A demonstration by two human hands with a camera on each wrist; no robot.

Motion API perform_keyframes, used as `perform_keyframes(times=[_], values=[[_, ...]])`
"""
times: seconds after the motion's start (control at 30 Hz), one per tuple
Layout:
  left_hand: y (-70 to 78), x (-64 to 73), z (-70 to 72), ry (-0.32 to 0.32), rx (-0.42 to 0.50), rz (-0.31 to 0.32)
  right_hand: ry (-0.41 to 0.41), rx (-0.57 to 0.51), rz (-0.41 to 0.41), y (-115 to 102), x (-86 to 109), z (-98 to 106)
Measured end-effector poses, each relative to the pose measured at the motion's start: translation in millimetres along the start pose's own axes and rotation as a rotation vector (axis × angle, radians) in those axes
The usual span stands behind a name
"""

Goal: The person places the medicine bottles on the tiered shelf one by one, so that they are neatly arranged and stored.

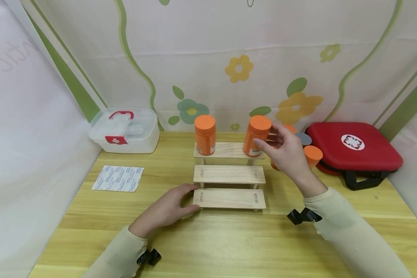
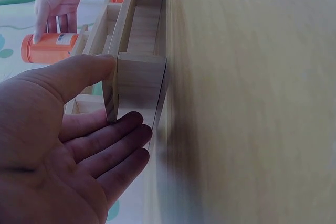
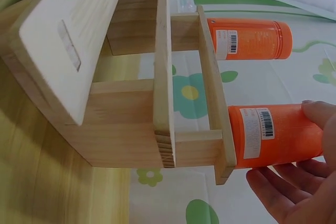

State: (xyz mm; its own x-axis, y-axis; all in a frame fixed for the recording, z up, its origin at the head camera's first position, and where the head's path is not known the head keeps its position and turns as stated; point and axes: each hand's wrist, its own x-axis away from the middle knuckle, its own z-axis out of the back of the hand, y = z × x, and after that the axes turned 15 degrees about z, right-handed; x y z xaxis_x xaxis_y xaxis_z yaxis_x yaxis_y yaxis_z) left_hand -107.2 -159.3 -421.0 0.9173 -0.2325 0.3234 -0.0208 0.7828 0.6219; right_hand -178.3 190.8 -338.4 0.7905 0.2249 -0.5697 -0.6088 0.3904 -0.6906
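Likely light, stiff, slick plastic, so grip mid-body: right hand (image 1: 289,153) holds the orange bottle (image 1: 255,136) between thumb and fingers, shelf (image 1: 229,174) far right; left hand (image 1: 167,205) loosely spread, near left.

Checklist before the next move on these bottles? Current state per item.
1. Left orange bottle upright on the rack's top tier: ok.
2. Right orange bottle upright at the other end of that tier: ok; its base appears to meet the board.
3. Right hand off that bottle: not ok; it holds the bottle.
4. Left hand at the left end of the rack: ok.
5. Left hand bracing the rack firmly: cannot tell.
6. Bottles right of the rack fully visible for a count: not ok; the right hand partly hides them.
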Motion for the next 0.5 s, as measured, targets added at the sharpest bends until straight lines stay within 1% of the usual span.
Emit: perform_keyframes(times=[0.1,0.3,0.5], values=[[-0.1,0.0,-0.1,-0.001,-0.001,-0.001,-0.013,0.000,-0.018,1,3.2,2],[-1.3,0.0,0.0,0.000,0.004,-0.036,-0.027,0.036,-0.047,-3,11.4,8],[-2.2,-0.7,-0.1,0.004,-0.003,-0.031,-0.019,0.058,-0.035,-6,22.2,16]])
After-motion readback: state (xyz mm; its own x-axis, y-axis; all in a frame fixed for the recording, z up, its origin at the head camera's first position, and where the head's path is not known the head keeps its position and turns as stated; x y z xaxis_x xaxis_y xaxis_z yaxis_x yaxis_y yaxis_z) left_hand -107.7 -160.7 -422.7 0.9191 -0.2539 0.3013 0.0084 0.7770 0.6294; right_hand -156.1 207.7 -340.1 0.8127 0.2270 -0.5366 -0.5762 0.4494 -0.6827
